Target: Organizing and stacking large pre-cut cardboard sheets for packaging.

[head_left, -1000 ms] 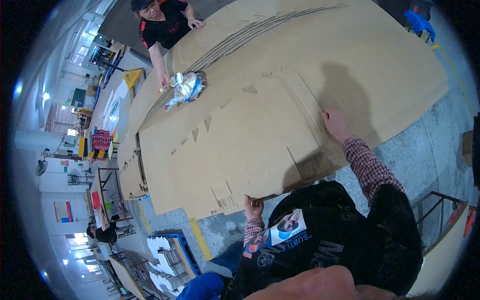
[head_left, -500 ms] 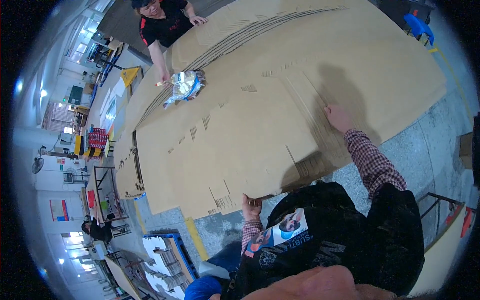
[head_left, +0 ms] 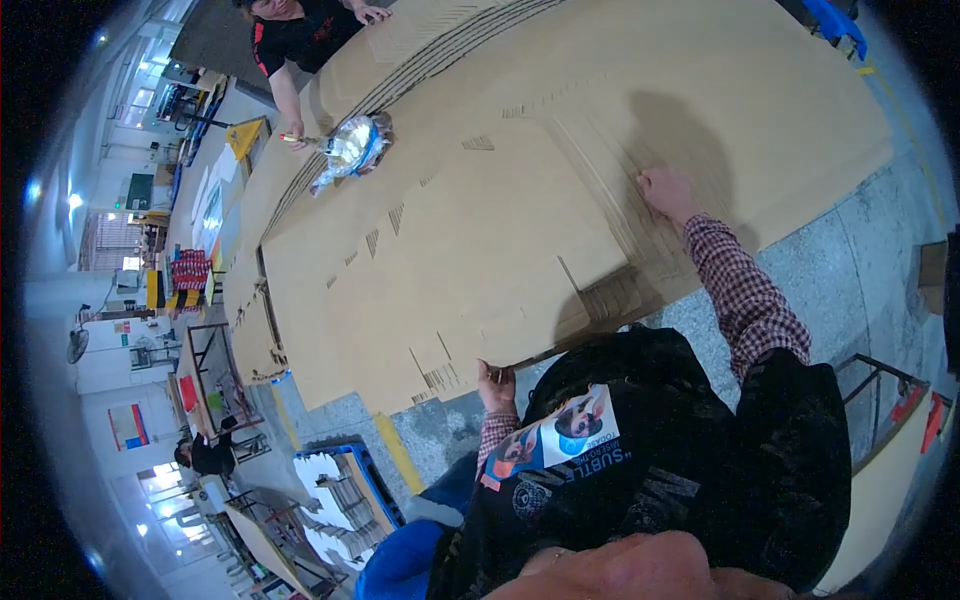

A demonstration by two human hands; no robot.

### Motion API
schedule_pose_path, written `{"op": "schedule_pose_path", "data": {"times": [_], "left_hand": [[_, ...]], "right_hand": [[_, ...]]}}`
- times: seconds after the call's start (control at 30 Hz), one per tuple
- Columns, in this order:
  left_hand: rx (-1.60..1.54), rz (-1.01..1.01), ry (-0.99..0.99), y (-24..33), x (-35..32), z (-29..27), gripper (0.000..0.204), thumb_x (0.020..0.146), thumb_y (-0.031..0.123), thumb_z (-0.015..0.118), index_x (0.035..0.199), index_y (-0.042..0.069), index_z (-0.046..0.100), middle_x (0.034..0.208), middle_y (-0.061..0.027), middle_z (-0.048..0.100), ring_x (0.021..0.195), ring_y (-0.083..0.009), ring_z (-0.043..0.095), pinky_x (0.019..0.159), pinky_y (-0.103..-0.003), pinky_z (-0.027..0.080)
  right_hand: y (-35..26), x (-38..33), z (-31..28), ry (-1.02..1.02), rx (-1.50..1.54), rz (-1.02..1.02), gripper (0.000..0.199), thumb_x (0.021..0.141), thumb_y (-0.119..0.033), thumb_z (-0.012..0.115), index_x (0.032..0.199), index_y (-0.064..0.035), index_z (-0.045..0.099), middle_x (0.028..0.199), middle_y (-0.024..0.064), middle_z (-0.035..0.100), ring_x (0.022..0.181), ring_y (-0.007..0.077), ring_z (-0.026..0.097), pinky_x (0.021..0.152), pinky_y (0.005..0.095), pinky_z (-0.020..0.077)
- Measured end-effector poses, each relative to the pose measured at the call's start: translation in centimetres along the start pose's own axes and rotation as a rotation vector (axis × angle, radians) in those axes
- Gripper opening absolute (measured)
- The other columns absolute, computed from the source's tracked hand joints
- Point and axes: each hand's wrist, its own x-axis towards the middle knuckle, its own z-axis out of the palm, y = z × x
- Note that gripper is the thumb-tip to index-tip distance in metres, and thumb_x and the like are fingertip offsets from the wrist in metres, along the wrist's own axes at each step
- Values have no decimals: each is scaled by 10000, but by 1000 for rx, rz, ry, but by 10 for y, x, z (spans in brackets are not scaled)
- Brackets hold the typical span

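A large top cardboard sheet (head_left: 470, 260) with cut slots lies on a wide stack of brown sheets. My left hand (head_left: 495, 385) grips this sheet's near edge, thumb on top. My right hand (head_left: 665, 192), in a checked sleeve, reaches further out. Its fingers are curled at the sheet's right edge, where the stepped edges of lower sheets (head_left: 610, 295) show. My dark shirt fills the lower part of the view.
Across the stack a person in a black shirt (head_left: 300, 35) holds one hand by a shiny foil-wrapped bundle (head_left: 350, 150). Grey floor (head_left: 860, 250) runs along the right. Pallets with white sheets (head_left: 340, 490), racks and another person (head_left: 205, 455) are at the left.
My right hand has reached a little further along the sheet's right edge. My left hand keeps its grip on the near edge. The view has shifted slightly.
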Motion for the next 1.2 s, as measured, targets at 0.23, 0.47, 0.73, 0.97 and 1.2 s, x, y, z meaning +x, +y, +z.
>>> {"op": "schedule_pose_path", "data": {"times": [0.23, 0.47, 0.73, 0.97, 1.2], "left_hand": [[-104, 42, -79, -4, -12, 12, 231, 749, 308, 565, 832, 94, 546, 755, -21, 556, 667, -161, 539, 596, -297, 468], [-96, -73, -12, 6, 0, -8, 418, 647, 424, 630, 889, 126, 464, 893, -21, 436, 814, -164, 424, 692, -311, 381], [-124, 19, -17, 8, 11, -12, 246, 703, 322, 617, 759, 117, 493, 755, -9, 470, 723, -168, 448, 638, -326, 402], [-50, 22, -7, 9, 16, -17, 208, 722, 307, 601, 725, 122, 505, 721, 6, 468, 706, -154, 425, 648, -319, 369], [-122, 19, -70, 5, 35, -37, 232, 714, 283, 609, 845, 120, 509, 831, -4, 470, 804, -171, 424, 707, -334, 361]], "right_hand": [[-4, 3, -15, -149, 89, 57, 257, 767, -281, 456, 794, -53, 572, 838, 141, 570, 769, 301, 545, 648, 395, 429], [-18, -20, -38, 99, 428, 101, 183, 703, -214, 555, 734, -36, 581, 743, 137, 582, 690, 274, 559, 607, 351, 427], [-35, -37, -28, -87, 429, 15, 236, 685, -194, 545, 803, 4, 593, 773, 188, 577, 723, 294, 557, 661, 332, 433], [-31, -41, -13, -209, 495, 150, 369, 678, -298, 563, 854, 26, 559, 833, 181, 571, 757, 273, 550, 688, 340, 427], [-45, -24, -18, -238, 483, 369, 321, 700, -292, 569, 785, 18, 563, 673, 130, 558, 647, 212, 541, 580, 313, 413]]}}
